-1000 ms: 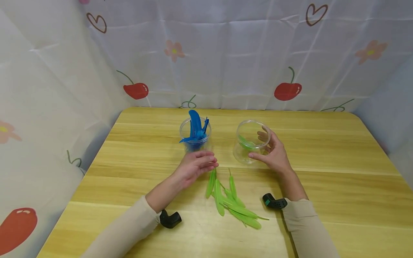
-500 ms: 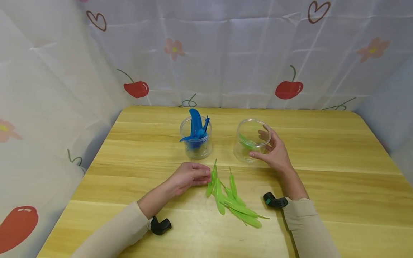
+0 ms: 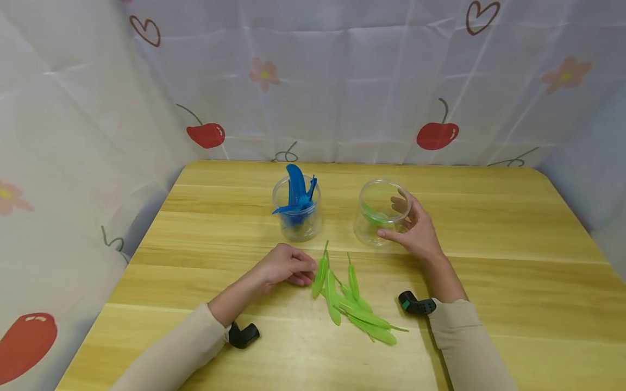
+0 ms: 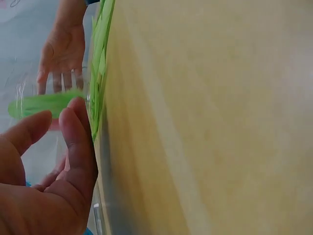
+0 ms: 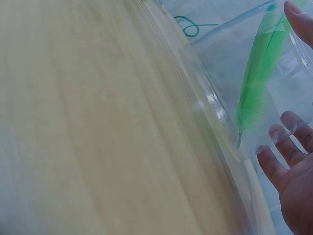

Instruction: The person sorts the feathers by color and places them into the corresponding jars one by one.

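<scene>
My right hand point(image 3: 420, 231) holds a clear plastic jar point(image 3: 363, 231) from its right side, thumb at the front and fingers around the back. Inside the jar leans a green feather point(image 5: 258, 73), plain in the right wrist view. My left hand point(image 3: 283, 266) is low over the table, fingertips right at the left edge of a loose pile of green feathers point(image 3: 331, 298). The left wrist view shows its thumb point(image 4: 32, 129) and index finger apart, with nothing pinched between them.
A second clear jar point(image 3: 304, 233) stands to the left at the back, with blue feathers point(image 3: 295, 187) sticking out of its mouth. The wooden table point(image 3: 513, 228) ends at a patterned cloth point(image 3: 337, 108). Black wrist devices point(image 3: 417, 304) sit by both sleeves.
My left hand has drawn back from in front of the blue-feather jar and come down to the left side of the green feathers. The right hand stays on its jar.
</scene>
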A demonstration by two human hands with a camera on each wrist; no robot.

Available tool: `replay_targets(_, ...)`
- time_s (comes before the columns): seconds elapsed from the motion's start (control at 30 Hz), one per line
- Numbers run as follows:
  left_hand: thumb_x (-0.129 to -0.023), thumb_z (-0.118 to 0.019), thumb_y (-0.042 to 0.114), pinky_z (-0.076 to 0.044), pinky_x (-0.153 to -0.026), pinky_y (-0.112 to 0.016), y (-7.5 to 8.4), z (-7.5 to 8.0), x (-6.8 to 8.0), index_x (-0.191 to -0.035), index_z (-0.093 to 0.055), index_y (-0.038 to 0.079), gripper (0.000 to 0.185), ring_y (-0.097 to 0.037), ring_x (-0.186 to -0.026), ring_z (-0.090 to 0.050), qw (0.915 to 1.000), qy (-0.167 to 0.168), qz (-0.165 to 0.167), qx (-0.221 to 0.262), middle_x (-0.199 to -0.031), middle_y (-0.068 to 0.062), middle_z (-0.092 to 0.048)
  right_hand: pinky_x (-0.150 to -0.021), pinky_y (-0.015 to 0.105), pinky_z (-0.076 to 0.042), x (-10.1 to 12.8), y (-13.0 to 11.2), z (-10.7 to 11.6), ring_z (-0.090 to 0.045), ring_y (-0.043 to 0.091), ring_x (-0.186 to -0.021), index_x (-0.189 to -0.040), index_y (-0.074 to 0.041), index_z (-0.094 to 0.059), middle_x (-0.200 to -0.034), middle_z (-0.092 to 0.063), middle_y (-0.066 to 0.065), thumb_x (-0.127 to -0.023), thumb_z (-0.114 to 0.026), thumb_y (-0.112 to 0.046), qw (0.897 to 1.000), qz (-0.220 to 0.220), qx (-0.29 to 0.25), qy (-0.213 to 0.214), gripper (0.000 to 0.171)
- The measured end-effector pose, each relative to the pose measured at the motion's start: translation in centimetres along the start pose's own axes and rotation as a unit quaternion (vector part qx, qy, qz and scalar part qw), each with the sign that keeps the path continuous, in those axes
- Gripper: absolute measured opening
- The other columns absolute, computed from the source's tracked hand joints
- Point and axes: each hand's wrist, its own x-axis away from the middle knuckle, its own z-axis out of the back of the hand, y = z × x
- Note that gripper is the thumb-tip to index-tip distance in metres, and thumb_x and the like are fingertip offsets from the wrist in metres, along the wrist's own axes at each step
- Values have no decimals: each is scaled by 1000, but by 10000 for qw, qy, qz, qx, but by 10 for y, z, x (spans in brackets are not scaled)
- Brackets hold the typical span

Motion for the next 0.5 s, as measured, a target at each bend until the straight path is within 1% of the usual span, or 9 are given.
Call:
replay_targets(0.13, -94, -66, 8, -59, -61, -27, 1, 2, 0, -103, -70, -9, 19, -13, -62, -67, 9995, -128, 68, -294, -77, -11, -70, -110, 60, -30, -1, -1, 0, -39, 37, -137, -156, -10, -27, -147, -42, 25, -77, -81, 7, 10000, -5, -49, -11, 97)
replay_targets(0.3, -94, -68, 11, -57, -54, -25, 2, 0, 3, -87, -72, -6, 19, -13, -56, -66, 9971, -305, 197, -670, -68, -9, -68, -110, 61, -29, -1, -1, 0, -38, 37, -137, -156, -10, -27, -147, -41, 25, -77, -80, 8, 10000, -17, -89, -21, 97)
replay_targets(0.37, -93, -69, 14, -56, -52, -25, 2, 1, 4, -81, -72, -5, 23, -13, -54, -65, 9951, -442, 285, -843, -65, -9, -67, -110, 61, -29, -1, -1, 0, -38, 37, -137, -156, -10, -27, -147, -41, 25, -77, -80, 7, 9999, -32, -104, -21, 97)
replay_targets(0.5, -93, -70, 18, -56, -49, -25, 1, 2, 8, -78, -72, -4, 27, -13, -51, -65, 9892, -764, 414, -1177, -63, -10, -68, -110, 60, -29, -1, -1, 0, -38, 36, -137, -156, -10, -28, -147, -42, 24, -76, -81, 7, 9999, -54, -122, -3, 97)
